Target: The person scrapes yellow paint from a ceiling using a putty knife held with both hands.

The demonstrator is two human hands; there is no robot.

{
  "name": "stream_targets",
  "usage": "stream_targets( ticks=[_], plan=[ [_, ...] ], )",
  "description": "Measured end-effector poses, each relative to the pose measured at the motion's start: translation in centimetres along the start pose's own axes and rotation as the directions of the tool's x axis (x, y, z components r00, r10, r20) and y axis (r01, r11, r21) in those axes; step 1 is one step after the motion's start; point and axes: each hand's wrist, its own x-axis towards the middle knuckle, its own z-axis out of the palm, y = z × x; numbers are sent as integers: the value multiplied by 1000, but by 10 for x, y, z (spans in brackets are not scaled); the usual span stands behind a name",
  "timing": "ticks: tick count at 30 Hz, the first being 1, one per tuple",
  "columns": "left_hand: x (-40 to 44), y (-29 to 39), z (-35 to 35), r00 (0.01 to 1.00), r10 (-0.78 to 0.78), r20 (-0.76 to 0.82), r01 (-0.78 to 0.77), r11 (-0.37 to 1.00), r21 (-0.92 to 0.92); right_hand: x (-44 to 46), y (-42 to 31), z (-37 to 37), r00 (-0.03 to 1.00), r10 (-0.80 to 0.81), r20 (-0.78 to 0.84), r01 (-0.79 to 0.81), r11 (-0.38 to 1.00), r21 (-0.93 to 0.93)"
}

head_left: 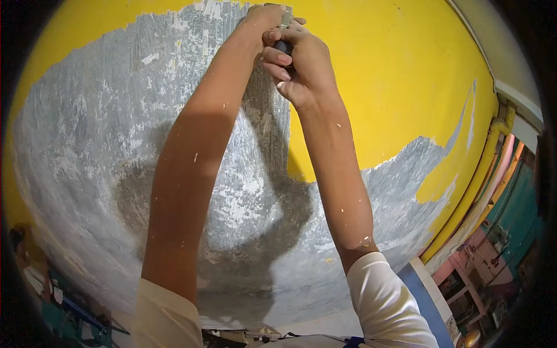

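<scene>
Head view, and both bare arms are stretched high toward a big curved-looking wall (104, 151), its bright yellow paint (394, 104) meeting a broad, scuffed grey patch (75, 127) along a ragged edge. There's the flat metal scraper with a dark rounded handle (283, 47), up at the top, right by the border between grey and yellow! The right hand (311, 62) has its grip curled round that handle, fingers bent over it. The left hand (264, 19) is right up beside the blade, at the upper edge of the view; its fingers are partly hidden, so I can't tell whether its grip is clenched on the metal. Pale flecks dot both forearms, and white short sleeves (383, 293) cover the upper arms. Shadows fall across the grey between them. Over on the right, a yellow pipe (492, 139) runs down beside the wall. Lower right, a pink frame with shelf-like compartments (464, 282); what sits in them is too dark to make out. Near it, at the bottom, a rounded orange-yellow item (471, 339), container or not, I can't say. Lower left, dim clutter crowds the edge.
</scene>
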Motion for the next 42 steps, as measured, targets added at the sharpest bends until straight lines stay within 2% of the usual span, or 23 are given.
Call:
stream_targets(
  ticks=[6,8,10,13,14,15,16,17,18,19,20,21,22,23,25,28,29,31,33,35,37,40,42],
  plan=[
    [-30,-10,11,995,98,-1,-98,995,35,-37,2,-17,999,10,-30,-10,1000,-29],
    [-62,-54,18,959,271,78,-245,937,-248,-90,19,-19,988,-19,-150,-14,976,-218],
    [-129,-113,3,898,364,249,-272,901,-337,-159,36,-40,974,105,-203,-182,891,-415],
    [-255,-186,-26,887,-83,454,4,985,173,-297,103,-115,876,470,-111,-417,621,-664],
    [-305,-219,-36,847,-279,452,117,928,354,-356,136,-146,742,648,-172,-616,558,-556],
    [-345,-258,-47,703,-502,504,342,860,380,-414,169,-176,570,791,-223,-782,438,-443],
    [-416,-357,-59,779,-556,291,364,779,511,-478,196,-204,592,782,-197,-669,340,-661],
    [-473,-414,-68,715,-666,212,447,669,594,-556,220,-223,480,755,-446,-661,-23,-750],
    [-513,-443,-72,623,-765,167,521,564,641,-643,246,-252,281,831,-480,-839,-31,-544],
    [-549,-464,-74,531,-839,120,578,463,672,-723,252,-256,553,707,-442,-678,73,-732],
    [-578,-474,-74,447,-890,86,627,381,680,-778,250,-250,124,704,-700,-981,-17,-192],
    [-603,-478,-71,376,-924,71,645,316,696,-859,258,-265,-47,686,-726,-995,36,98],
    [-621,-478,-67,308,-949,62,658,260,707,-989,289,-316,-74,601,-796,-986,-162,-31],
    [-635,-477,-62,256,-965,60,658,219,721,-991,242,-283,-299,549,-780,-936,-326,130],
    [-650,-478,-53,185,-979,81,636,182,750,-968,192,-256,-436,507,-743,-873,-441,211],
    [-670,-539,-60,189,-962,196,540,269,798,-951,187,-265,-417,539,-732,-875,-455,164],
    [-658,-537,-63,316,-897,308,398,420,816,-949,198,-276,-377,566,-733,-884,-457,101],
    [-602,-502,-50,426,-881,204,490,414,767,-973,259,-326,-257,623,-739,-825,-539,-168],
    [-577,-518,-46,346,-903,254,434,394,810,-964,291,-353,204,708,-676,-768,-313,-559],
    [-551,-517,-31,370,-893,255,394,400,828,-922,317,-369,270,703,-657,-826,-181,-534],
    [-534,-516,-5,587,-764,266,396,558,730,-894,342,-377,273,771,-575,-869,-58,-491],
    [-528,-521,38,556,-778,292,421,566,708,-876,379,-383,289,860,-420,-763,-57,-643],
    [-525,-510,70,531,-773,347,513,620,594,-818,354,-348,39,890,-454,-755,-272,-596]
  ],
)
